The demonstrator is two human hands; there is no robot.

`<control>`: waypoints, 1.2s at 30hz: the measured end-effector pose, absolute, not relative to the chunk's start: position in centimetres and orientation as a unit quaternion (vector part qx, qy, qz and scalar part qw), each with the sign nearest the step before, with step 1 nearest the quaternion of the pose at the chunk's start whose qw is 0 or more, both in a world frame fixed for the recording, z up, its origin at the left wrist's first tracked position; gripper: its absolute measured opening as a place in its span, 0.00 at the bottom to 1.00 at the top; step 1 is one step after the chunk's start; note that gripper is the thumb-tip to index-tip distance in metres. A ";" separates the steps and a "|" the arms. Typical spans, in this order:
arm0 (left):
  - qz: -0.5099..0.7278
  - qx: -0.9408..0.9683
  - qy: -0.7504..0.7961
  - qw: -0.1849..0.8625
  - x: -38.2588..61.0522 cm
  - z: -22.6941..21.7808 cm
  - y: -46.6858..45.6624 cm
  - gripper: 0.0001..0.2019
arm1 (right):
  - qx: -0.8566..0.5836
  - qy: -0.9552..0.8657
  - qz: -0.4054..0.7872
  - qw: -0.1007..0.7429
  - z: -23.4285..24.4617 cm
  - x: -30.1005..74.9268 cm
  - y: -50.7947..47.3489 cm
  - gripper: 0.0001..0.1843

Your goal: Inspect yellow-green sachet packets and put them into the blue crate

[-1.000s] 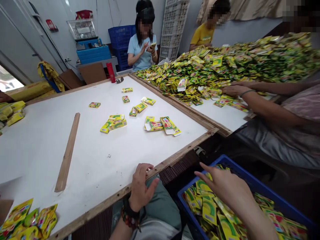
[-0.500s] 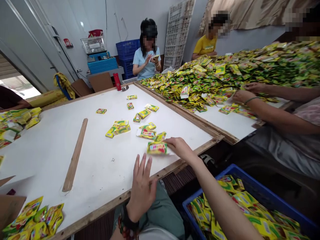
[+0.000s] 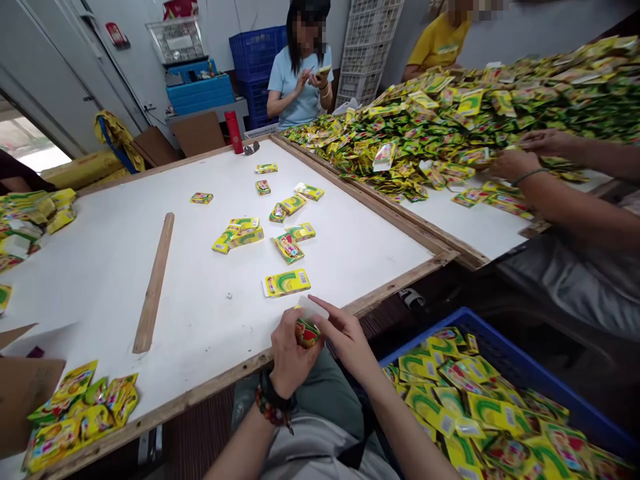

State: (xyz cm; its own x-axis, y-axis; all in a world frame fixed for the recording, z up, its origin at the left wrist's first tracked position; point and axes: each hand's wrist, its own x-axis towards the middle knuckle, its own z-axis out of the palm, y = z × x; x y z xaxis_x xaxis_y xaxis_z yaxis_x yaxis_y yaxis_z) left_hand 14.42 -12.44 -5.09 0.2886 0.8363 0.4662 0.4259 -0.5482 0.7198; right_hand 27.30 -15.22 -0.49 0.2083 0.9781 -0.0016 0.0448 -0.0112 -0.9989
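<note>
Just over the table's front edge, a small yellow-green candy box (image 3: 306,335) with a red picture is between my two hands. My left hand (image 3: 290,357) is wrapped round its body. The fingers and thumb of my right hand (image 3: 347,343) are at its raised white end flap, closed on that end. What is inside the box cannot be seen. A yellow box (image 3: 287,283) lies flat on the white table just beyond my hands. Farther off lie two overlapping boxes (image 3: 289,249) and a small cluster of boxes (image 3: 237,235).
A blue crate (image 3: 467,320) full of similar boxes stands at my right. Candy pouches (image 3: 83,417) lie front left beside a cardboard box (image 3: 30,400). A wooden strip (image 3: 154,283) lies on the table. Beyond the wooden divider (image 3: 370,193), a co-worker's hands (image 3: 520,163) work at a large heap.
My right hand has brought a box from the table back to my left hand, which has closed round it. Another box lies newly exposed in front. The view has tilted down.
</note>
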 end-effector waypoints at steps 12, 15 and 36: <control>0.397 0.746 0.432 0.315 14.5 -4.7 -12.3 0.23 | -0.596 -0.561 0.282 0.500 -0.2 25.5 -15.2 0.19; 0.386 0.735 0.441 0.341 14.7 -4.3 -12.1 0.24 | -0.591 -0.566 0.314 0.481 -0.5 26.1 -14.5 0.20; 0.519 0.623 0.431 0.396 14.0 -4.9 -11.6 0.08 | -0.770 -0.625 0.011 0.131 -2.2 34.1 -19.5 0.18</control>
State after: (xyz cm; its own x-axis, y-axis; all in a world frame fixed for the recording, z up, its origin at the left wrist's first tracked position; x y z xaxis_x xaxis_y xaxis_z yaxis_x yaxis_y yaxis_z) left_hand 14.02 -11.63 -4.93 0.0890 0.9479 0.3059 0.1257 -0.3154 0.9406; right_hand 34.13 -19.53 -2.20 0.2193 0.9645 0.1469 0.9587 -0.1851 -0.2159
